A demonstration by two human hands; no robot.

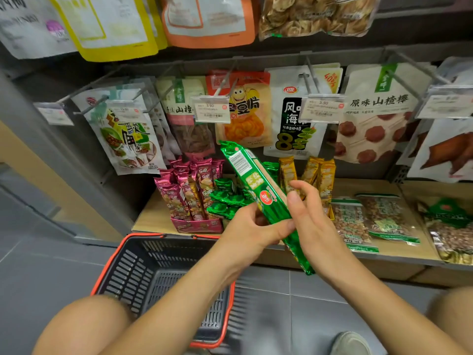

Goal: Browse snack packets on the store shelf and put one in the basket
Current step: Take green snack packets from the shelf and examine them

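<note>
Packet: a long green packet (256, 180) held in both hands in front of the shelf (151, 216); tilted, its barcoded top end up and to the left, its bottom end low and to the right, beside the basket rather than in it
Left hand: the left hand (252, 233) grips the packet's lower half; its fingers (279, 228) are curled round it, thumb laid across the front
Right hand: the right hand (317, 226) holds the packet's right edge; thumb pressed on the front, its fingers (305, 190) loosely bent just behind
Basket: a dark basket (107, 272) with an orange-red rim stands on the grey tiled floor (38, 252), below the shelf's front edge and under the left forearm
Shelf goods: pink packets (186, 193) upright in a pink box at the left; small green packets (225, 201) just beside them; yellow packets (320, 175) behind the right hand; clear bags of nuts (368, 221) lying flat to the right
Hooks above: hanging pouches (378, 111) on metal pegs, with price tags (212, 108) at the peg ends; one reads 3.90, another 5.90
Below: bare knees at both lower corners; a grey shoe (350, 343) on the floor at the lower right
</note>
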